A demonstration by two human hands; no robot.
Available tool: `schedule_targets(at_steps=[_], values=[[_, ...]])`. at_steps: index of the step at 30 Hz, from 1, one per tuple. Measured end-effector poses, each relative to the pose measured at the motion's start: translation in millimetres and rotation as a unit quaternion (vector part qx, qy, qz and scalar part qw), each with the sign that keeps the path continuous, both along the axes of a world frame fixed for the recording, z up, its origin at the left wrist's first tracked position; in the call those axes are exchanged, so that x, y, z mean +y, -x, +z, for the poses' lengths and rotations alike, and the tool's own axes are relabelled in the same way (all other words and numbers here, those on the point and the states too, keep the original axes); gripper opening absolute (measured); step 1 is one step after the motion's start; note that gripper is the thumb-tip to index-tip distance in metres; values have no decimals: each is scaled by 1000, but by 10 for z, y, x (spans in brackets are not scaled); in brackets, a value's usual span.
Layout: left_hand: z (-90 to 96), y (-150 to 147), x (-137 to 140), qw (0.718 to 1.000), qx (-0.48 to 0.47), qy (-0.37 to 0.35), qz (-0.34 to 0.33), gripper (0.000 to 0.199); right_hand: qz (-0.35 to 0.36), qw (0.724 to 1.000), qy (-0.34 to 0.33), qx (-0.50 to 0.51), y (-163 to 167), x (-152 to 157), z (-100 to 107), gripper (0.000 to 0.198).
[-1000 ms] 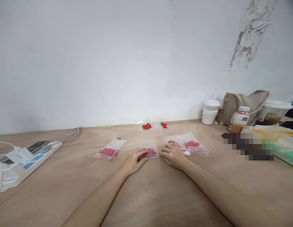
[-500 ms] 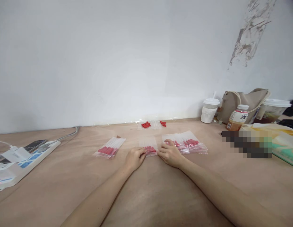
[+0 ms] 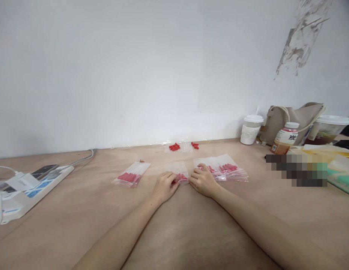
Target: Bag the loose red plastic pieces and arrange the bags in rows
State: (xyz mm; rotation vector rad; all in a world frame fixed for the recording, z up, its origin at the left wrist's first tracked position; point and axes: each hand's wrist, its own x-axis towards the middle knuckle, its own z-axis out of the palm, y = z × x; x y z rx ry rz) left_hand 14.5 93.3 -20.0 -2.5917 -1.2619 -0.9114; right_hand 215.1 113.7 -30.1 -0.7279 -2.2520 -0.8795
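Observation:
A small clear zip bag [image 3: 181,167] of red, finger-shaped pieces lies flat on the table between my hands. My left hand [image 3: 164,185] is closed on the bag's lower left edge, its curled fingers covering some of the red pieces. At the lower right corner, my right hand [image 3: 202,181] pinches the bag's edge with bent fingers; its fingertips are partly hidden. Just beyond that hand lies an overlapping pile of similar filled bags [image 3: 227,170]. Another stack of filled bags [image 3: 131,175] sits to the left of my left hand.
Loose red pieces [image 3: 174,146] lie on clear plastic near the wall, with a smaller group [image 3: 195,145] beside them. A white power strip [image 3: 36,191] stands at left. On the right are a lidded cup [image 3: 250,131], a bottle [image 3: 285,138] and a beige handbag [image 3: 306,114].
My left hand has shifted slightly right and over the bag, covering more of its red pieces. My right hand stays nearly in place at the bag's corner. The view has tilted slightly.

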Motion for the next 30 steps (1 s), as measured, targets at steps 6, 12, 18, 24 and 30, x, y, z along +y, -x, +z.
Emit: schedule_targets(at_steps=[6,12,18,24,30], values=[[-19,-71,21,998,41,-50,7,14,40,999,-13,-11,54,-25,-14,22],[-21,-73,32,996,46,-78,25,28,45,999,-18,-22,93,-57,-3,25],[139,145,-106,994,53,-28,-88,28,36,999,-2,-13,-57,-33,7,22],[99,366,-82,977,142,-101,-125,21,36,999,6,-24,-143,-32,20,22],[-33,364,43,977,145,-121,-103,25,40,999,-13,-32,-117,-24,12,22]])
